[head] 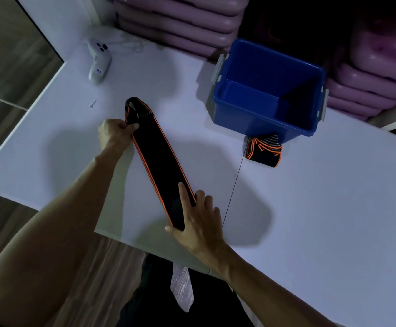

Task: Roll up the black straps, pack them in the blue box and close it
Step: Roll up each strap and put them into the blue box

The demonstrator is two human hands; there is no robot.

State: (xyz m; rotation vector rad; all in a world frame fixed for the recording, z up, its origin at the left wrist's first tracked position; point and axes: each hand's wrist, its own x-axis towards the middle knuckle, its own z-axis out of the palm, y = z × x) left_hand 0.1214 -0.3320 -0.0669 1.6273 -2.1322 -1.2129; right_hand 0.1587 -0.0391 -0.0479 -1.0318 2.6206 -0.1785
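Observation:
A long black strap (155, 152) with orange edging lies stretched flat across the white table (310, 208), running from far left to near the front edge. My left hand (115, 135) pinches its far end, just below the strap's loop. My right hand (199, 218) presses flat on the near end, fingers spread. A second black strap (264, 149), bunched up with orange trim, sits against the front of the open blue box (263, 114). The box looks empty inside. Its lid is not in view.
A white handheld controller (99, 60) lies at the table's far left, with a small screw (93, 103) nearer. Stacked purple foam mats (369, 74) stand behind the box. The table's front edge runs close under my right wrist.

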